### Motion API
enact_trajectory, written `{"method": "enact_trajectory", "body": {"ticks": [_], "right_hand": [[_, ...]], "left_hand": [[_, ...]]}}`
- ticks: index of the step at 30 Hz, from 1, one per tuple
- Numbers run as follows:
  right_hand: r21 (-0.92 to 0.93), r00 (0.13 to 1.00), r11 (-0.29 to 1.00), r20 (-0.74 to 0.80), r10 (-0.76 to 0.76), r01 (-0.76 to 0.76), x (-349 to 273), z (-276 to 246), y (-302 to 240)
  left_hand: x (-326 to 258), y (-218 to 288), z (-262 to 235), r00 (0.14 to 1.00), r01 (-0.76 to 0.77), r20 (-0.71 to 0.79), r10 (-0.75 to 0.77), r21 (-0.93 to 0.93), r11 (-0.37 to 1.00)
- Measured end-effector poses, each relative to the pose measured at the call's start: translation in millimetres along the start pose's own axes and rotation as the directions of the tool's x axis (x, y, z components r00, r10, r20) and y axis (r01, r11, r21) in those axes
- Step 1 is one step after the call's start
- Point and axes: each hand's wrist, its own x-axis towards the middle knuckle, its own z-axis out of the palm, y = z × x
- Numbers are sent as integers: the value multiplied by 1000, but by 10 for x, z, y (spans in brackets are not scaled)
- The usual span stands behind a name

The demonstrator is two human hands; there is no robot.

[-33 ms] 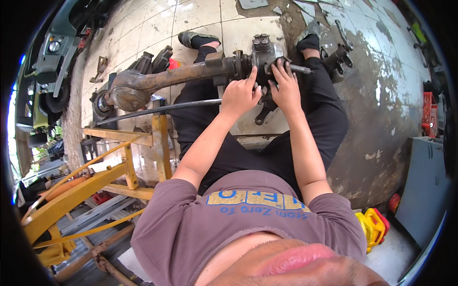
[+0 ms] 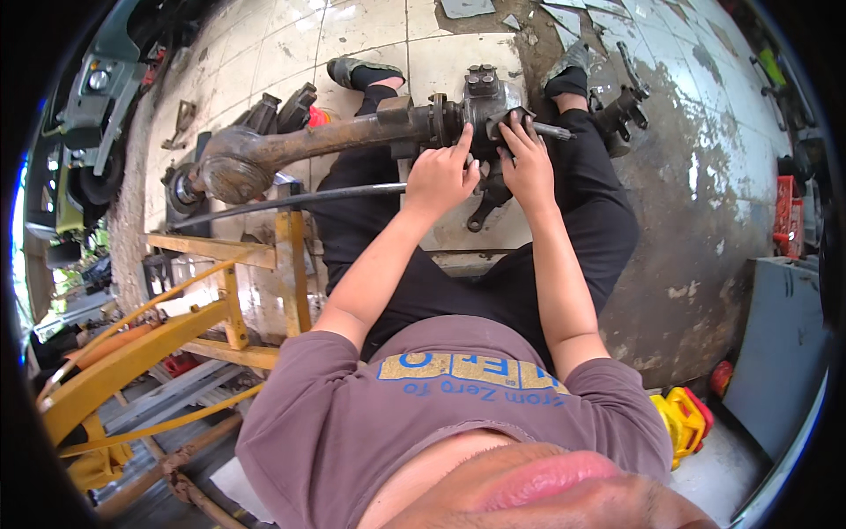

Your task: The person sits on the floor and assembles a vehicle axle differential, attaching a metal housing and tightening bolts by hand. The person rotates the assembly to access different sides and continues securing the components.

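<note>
Across my legs lies a rusty brown axle housing (image 2: 335,138), its right end joined to a grey metal knuckle (image 2: 493,99) with a splined shaft (image 2: 552,130) sticking out to the right. My left hand (image 2: 438,182) is at the knuckle's near left side, index finger stretched to the metal and thumb apart; its curled fingers are partly hidden. My right hand (image 2: 530,169) has its fingers over a thin dark plate (image 2: 500,129) around the shaft's base, thumb on the near side. Below the hands hangs a dark arm with a round eye (image 2: 477,222).
A long metal rod (image 2: 300,201) runs under the axle. Left of me stands a yellow metal frame (image 2: 291,264). Another dark metal part (image 2: 621,110) lies past my right leg. Broken tiles (image 2: 467,7) lie ahead; a grey cabinet (image 2: 775,344) and yellow-red object (image 2: 680,423) are at right.
The dark plate under my right fingers has tilted slightly and shows more to the left. Both hands otherwise stay in place; the whole view shifts a little.
</note>
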Motion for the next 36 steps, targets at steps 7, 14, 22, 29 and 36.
{"method": "enact_trajectory", "body": {"ticks": [7,14,22,29,36], "right_hand": [[55,998,998,-69,8,-5,83,-33,126],[28,949,949,33,313,-314,-78,-319,93],[146,956,985,-289,-43,88,436,-339,-152],[-77,949,947,25,314,-311,-176,-306,-35],[90,974,996,-226,3,18,234,-390,-226]], "left_hand": [[-19,-31,-29,1000,1,-20,-2,-16,1000],[-77,-132,9,999,5,-52,-7,-32,999],[-93,-108,-34,1000,-7,-14,7,-37,999],[-92,-168,81,991,-13,-131,7,-41,999],[-148,-137,-18,998,5,-61,-8,-47,999]]}}
